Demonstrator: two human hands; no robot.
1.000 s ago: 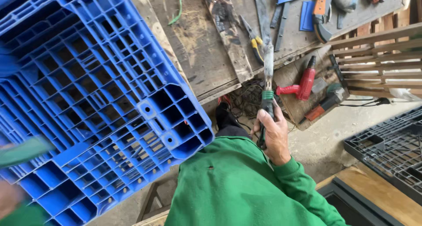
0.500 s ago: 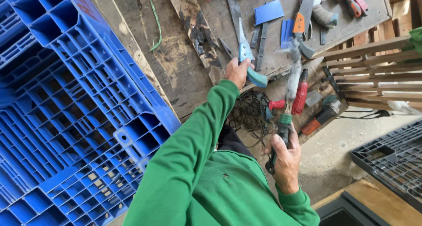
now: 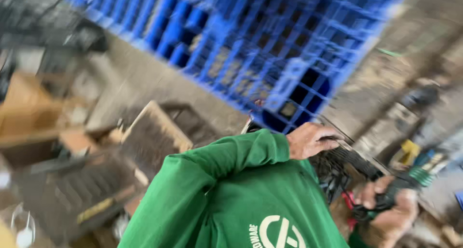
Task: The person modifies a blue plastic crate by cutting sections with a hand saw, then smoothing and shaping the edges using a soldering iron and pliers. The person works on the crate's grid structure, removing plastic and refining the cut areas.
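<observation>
Hands at a tangle of dark wire
Left hand (image 3: 311, 139) rests on the wire tangle (image 3: 345, 168); right hand (image 3: 390, 204) grips a dark tool handle (image 3: 386, 197)

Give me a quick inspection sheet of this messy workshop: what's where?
Surface: worn workbench, blurred, at the right.
Job's things: dark-handled tool gripped in the right hand; tangle of dark wires under the left hand.
Clutter: small tools on the bench, too blurred to name.
Hands: left hand rests on the wires; right hand closed round the tool; green sleeves.
Cables: dark wires bunched between the hands.
Surroundings: blue plastic pallet above, wooden boxes on the floor at left.
</observation>
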